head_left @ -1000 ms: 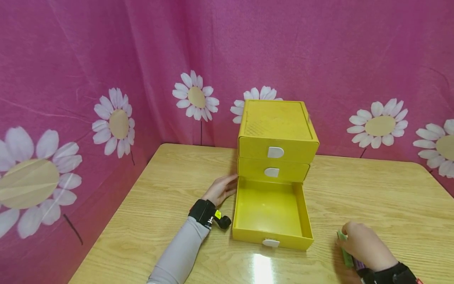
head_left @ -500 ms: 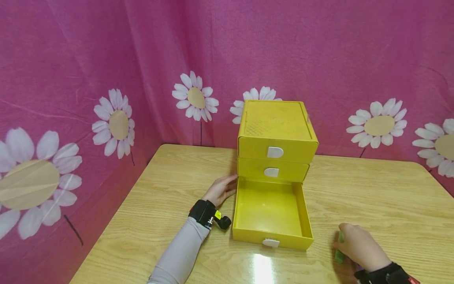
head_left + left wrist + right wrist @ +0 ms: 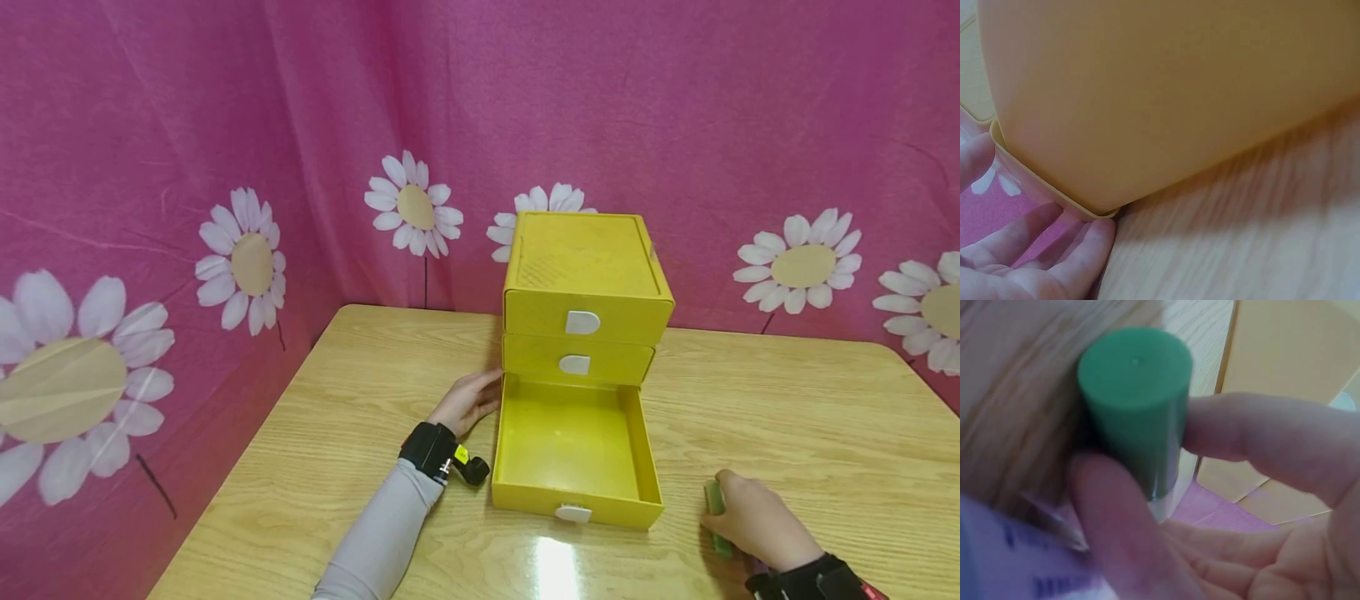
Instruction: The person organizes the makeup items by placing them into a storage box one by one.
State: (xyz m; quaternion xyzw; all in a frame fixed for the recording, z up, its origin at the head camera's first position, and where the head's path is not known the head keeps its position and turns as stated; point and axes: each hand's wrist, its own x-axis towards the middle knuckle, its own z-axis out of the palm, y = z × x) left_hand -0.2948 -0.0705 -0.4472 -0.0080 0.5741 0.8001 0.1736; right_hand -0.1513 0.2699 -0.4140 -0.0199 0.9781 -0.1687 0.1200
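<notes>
A yellow drawer unit (image 3: 588,250) stands on the table with its bottom drawer (image 3: 566,442) pulled out and nothing inside. My left hand (image 3: 467,402) rests against the left side of the unit, just behind the pulled-out drawer. In the left wrist view its fingertips (image 3: 1094,234) touch the rim of the casing. To the right of the drawer, my right hand (image 3: 761,517) pinches a green tube (image 3: 717,518) between thumb and fingers. The right wrist view shows its round green cap (image 3: 1135,369) close up, over the tabletop.
A purple and white item with printed marks (image 3: 1029,562) lies beside the right hand, mostly hidden by it in the head view. Two upper drawers (image 3: 577,358) with white tabs are closed. A pink flowered curtain (image 3: 450,100) hangs behind the wooden table (image 3: 810,400).
My right hand has shifted slightly left, and the green tube has moved left with it, away from the purple item. The left hand and the drawer unit have stayed put.
</notes>
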